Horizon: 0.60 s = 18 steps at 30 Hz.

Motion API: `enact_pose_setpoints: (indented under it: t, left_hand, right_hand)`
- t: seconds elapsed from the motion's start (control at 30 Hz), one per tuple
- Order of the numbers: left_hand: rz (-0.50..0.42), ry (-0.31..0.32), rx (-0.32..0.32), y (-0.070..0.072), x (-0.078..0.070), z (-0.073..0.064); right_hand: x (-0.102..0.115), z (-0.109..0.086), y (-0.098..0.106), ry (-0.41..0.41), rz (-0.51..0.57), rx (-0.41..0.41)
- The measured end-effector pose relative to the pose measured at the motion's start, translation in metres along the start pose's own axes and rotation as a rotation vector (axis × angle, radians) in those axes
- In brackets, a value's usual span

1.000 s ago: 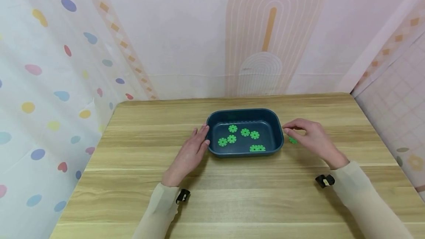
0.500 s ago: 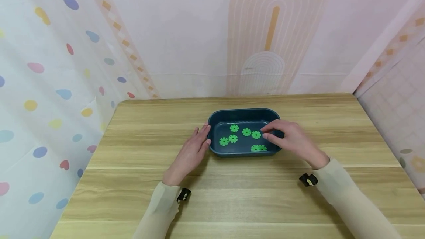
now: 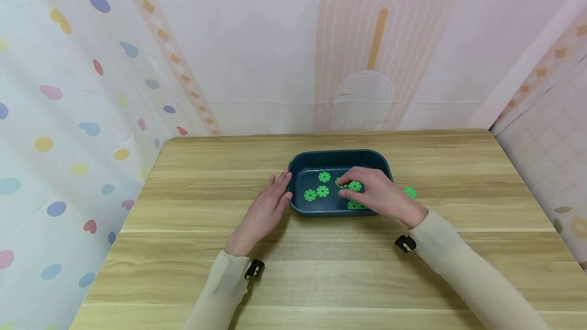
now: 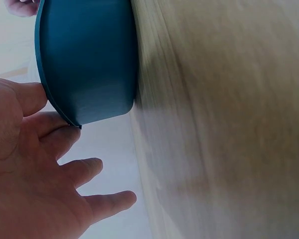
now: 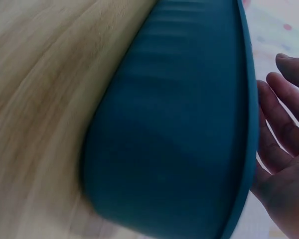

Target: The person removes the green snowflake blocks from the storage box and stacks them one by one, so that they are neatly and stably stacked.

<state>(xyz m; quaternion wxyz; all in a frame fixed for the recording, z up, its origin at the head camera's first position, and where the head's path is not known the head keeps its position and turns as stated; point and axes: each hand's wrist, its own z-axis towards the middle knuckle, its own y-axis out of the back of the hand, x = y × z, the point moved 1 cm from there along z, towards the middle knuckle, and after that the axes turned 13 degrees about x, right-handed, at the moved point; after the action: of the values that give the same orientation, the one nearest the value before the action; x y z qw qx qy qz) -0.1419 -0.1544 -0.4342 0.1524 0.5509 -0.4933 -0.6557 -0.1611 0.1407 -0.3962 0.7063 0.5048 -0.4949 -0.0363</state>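
A dark teal rectangular tray (image 3: 300, 208) with rounded corners stands on the wooden table, holding several flat green notched discs (image 3: 310, 195). My left hand (image 3: 261, 212) touches the tray's left rim with its thumb and fingertips. In the left wrist view the left hand's outer fingers (image 4: 112, 201) are stretched out and apart from the tray. Over the right half of the tray hovers my right hand (image 3: 378, 195), its thumb and forefinger apart near the discs, which it partly hides. Nothing shows between the right hand's fingers (image 5: 284, 127) in the right wrist view.
One more green disc (image 3: 410, 192) lies on the table (image 3: 293, 269) just right of the tray. Patterned curtains (image 3: 257, 50) hang behind the table and at both sides. Each wrist wears a small black device (image 3: 405, 243).
My right hand has moved left from beside the tray, near the loose disc, to above the discs inside it. My left hand stays at the tray's left rim.
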Motion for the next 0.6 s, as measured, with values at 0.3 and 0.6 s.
enact_pose_setpoints:
  t: [0.3, 0.6]
  left_hand:
    - [0.001, -0.003, 0.005, 0.0, 0.0, 0.0]
    - [0.003, -0.012, 0.002, -0.001, 0.0, 0.0]
  right_hand:
    - [0.001, 0.026, -0.013, 0.053, -0.014, 0.073]
    - [-0.006, 0.042, -0.021, -0.023, -0.049, 0.117]
